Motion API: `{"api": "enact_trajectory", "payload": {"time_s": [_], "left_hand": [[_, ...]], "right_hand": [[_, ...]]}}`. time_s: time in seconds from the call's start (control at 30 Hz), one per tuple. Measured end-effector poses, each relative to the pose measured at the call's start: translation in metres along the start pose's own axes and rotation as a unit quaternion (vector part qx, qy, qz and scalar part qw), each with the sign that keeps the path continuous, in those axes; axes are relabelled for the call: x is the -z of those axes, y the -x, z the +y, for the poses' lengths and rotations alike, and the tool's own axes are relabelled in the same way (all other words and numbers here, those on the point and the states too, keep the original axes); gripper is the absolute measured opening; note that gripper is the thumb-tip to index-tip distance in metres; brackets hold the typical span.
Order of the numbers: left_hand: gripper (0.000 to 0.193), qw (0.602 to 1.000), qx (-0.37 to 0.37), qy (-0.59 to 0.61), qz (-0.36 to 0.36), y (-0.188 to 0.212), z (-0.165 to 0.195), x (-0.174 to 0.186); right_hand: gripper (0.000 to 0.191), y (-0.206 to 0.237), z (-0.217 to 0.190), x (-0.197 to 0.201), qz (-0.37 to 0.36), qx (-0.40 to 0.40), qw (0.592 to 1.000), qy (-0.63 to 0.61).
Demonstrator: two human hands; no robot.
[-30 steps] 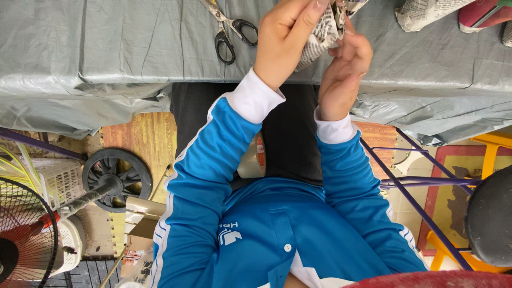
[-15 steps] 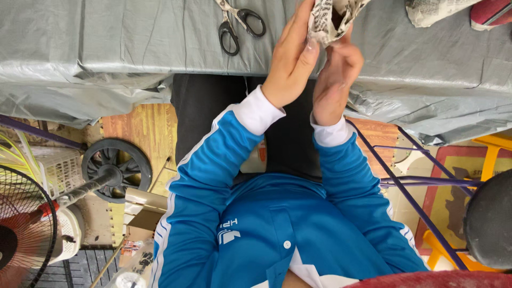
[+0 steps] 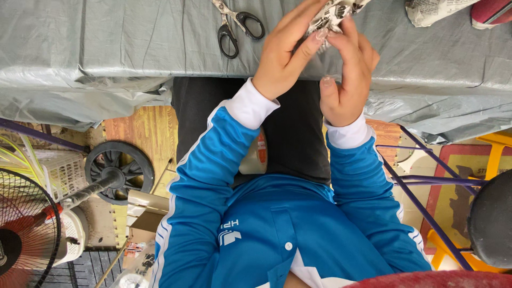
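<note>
Together, left hand [image 3: 285, 56] and right hand [image 3: 346, 72] pinch crumpled newspaper [image 3: 333, 13].

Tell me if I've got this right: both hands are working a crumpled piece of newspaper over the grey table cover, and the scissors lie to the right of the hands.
Not quite. In the head view the scissors lie to the left of the left hand, not the right. The rest holds: left and right hand grip the crumpled newspaper over the grey table cover.

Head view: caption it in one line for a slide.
Both hands, left hand and right hand, pinch a crumpled printed newspaper wad above a grey plastic-covered table, black-handled scissors beside them.
</note>
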State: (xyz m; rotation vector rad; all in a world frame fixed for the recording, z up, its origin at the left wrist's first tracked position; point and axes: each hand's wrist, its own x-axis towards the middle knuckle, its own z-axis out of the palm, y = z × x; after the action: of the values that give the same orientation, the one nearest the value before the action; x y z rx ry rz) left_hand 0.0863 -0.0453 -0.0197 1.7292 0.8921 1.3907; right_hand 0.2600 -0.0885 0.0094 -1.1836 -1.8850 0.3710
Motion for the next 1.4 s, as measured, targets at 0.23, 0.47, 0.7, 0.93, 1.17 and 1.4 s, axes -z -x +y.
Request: {"api": "enact_trajectory", "payload": {"time_s": [0.23,0.47,0.7,0.93,1.17,1.4], "left_hand": [[0.032,0.999,-0.001,-0.031,0.042,-0.009,0.011,0.002],[0.022,0.997,-0.007,-0.017,0.073,-0.014,0.015,0.000],[0.021,0.994,0.051,0.065,0.067,-0.016,0.007,-0.013],[0.025,0.993,0.056,0.067,0.085,-0.012,0.003,-0.022],[0.026,0.994,0.055,-0.033,0.092,-0.009,0.007,-0.020],[0.075,0.958,-0.084,-0.259,0.087,0.003,0.033,-0.012]], "right_hand": [[0.064,-0.002,-0.009,-0.001,-0.021,-0.019,0.999,0.018],[0.081,0.000,0.012,0.005,-0.022,0.032,0.987,-0.157],[0.075,-0.010,0.018,0.018,0.042,0.176,0.983,0.004],[0.078,-0.042,0.024,0.033,-0.003,0.226,0.965,0.133],[0.078,-0.036,0.011,0.020,0.011,0.088,0.995,-0.047],[0.081,-0.022,0.008,0.007,0.030,-0.008,0.992,-0.125]]}}
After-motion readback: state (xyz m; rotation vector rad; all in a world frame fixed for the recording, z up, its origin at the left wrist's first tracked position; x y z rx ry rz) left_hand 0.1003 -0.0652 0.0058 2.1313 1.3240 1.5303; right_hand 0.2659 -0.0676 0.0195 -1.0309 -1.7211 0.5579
